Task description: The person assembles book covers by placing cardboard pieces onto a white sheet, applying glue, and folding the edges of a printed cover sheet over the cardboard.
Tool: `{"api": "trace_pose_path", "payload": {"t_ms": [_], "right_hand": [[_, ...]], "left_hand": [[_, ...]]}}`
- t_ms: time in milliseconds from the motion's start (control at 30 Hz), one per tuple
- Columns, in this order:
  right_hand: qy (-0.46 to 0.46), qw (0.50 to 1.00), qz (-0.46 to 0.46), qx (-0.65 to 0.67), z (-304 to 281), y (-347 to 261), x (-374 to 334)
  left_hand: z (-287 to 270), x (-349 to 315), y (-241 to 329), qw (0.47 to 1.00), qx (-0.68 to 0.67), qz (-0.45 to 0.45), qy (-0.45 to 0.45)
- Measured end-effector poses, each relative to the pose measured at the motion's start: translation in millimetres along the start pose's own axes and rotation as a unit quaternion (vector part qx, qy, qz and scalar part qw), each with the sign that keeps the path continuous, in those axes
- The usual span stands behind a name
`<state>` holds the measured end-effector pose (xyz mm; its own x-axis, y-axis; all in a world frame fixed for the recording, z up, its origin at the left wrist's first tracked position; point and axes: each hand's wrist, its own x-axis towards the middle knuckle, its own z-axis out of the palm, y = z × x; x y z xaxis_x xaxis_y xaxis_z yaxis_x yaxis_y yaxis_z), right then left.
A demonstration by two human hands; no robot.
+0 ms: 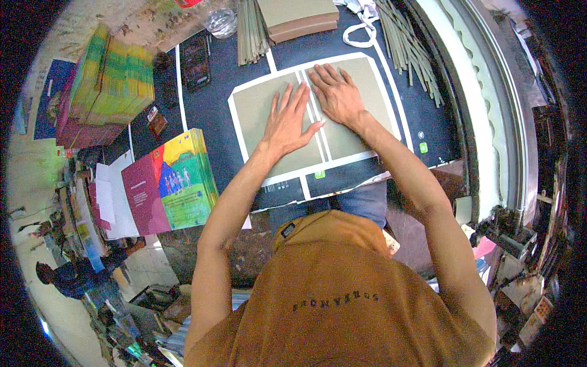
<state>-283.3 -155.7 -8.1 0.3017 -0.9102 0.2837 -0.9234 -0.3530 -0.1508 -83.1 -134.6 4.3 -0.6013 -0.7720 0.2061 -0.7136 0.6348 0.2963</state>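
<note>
Two grey-beige cardboard panels, a left board [249, 119] and a right board [371, 92], lie flat side by side on a white-edged sheet [238, 131]. Between them runs a narrow grey strip [323, 147], with a white line along each side. My left hand [286, 125] rests flat on the left board, fingers spread, its thumb reaching toward the strip. Over the right board lies my right hand [336, 96], palm down with fingers stretched out; its fingertips are close to the strip's far end. Neither hand grips anything, and the board under each palm is hidden.
Behind the sheet stand a stack of grey boards [301, 27] and a bundle of narrow strips [249, 33]. More strips [409, 49] lie right, near a white cord [361, 35]. Colourful booklets [183, 177] and a tall booklet stack [107, 92] are left. A pale ledge [483, 122] borders the right.
</note>
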Motion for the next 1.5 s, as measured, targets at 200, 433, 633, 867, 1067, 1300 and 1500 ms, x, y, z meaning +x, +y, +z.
{"api": "trace_pose_path", "payload": {"t_ms": [200,433,633,867,1067,1300,1500], "right_hand": [[-0.006,1.0,0.0,-0.003,-4.1,-3.0,0.2],[-0.007,1.0,0.001,0.0,-1.8,-2.0,-0.2],[-0.236,0.957,0.112,0.129,-50.2,-2.6,64.4],[-0.335,0.94,-0.008,-0.064,-24.0,21.2,138.4],[-0.367,0.93,0.022,0.009,-8.4,89.6,139.1],[-0.288,0.956,0.042,0.033,-58.3,112.6,93.6],[-0.228,0.972,0.062,0.002,-63.0,108.1,57.6]], "left_hand": [[-0.3,-4.9,-2.0,0.999,0.023,0.019,-0.029],[-2.5,-5.5,-3.8,0.991,-0.124,-0.006,0.044],[-16.6,16.0,-50.5,0.966,-0.151,-0.162,0.137],[-39.9,79.4,-52.8,0.987,0.059,-0.125,-0.082],[-36.0,121.6,-27.2,0.985,0.017,-0.129,-0.117],[-69.4,65.7,-103.5,0.976,-0.018,-0.144,-0.163],[-66.8,24.2,-99.0,0.986,0.078,-0.105,-0.104]]}}
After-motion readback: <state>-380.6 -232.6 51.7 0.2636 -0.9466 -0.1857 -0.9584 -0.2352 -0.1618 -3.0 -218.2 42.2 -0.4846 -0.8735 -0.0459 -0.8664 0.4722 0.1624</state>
